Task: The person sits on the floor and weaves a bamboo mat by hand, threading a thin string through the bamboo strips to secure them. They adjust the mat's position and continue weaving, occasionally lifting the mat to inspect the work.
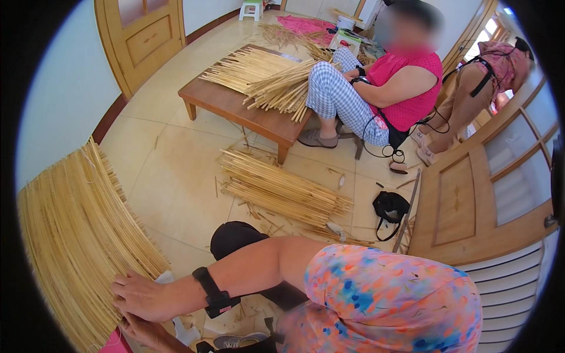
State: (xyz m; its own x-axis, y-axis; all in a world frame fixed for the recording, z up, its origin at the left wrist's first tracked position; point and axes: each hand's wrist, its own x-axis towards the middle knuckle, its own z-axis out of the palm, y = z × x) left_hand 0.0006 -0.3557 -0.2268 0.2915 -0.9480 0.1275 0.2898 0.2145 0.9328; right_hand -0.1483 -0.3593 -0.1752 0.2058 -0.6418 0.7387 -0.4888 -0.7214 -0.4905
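Note:
A large mat of long pale reeds (82, 235), stitched side by side, stands tilted at the left. My right hand (141, 297) is at its near lower edge, the bent fingers closed over the reeds. Just below it my left hand (144, 330) is closed against the same edge, its fingertips mostly hidden behind the right hand. What the left fingers hold does not show. Thin pale thread trails near the mat's bottom corner. A black band with a small box (216, 293) is strapped to my right wrist. Pink material (116, 342) shows beneath the hands.
A bundle of cut reeds (282, 188) lies on the floor ahead. Beyond it, a low wooden table (235, 109) bears more reeds, and a seated person (406, 88) works there. Another person (494, 76) bends at the right. A black bag (391, 207) lies near the wooden door (471, 194).

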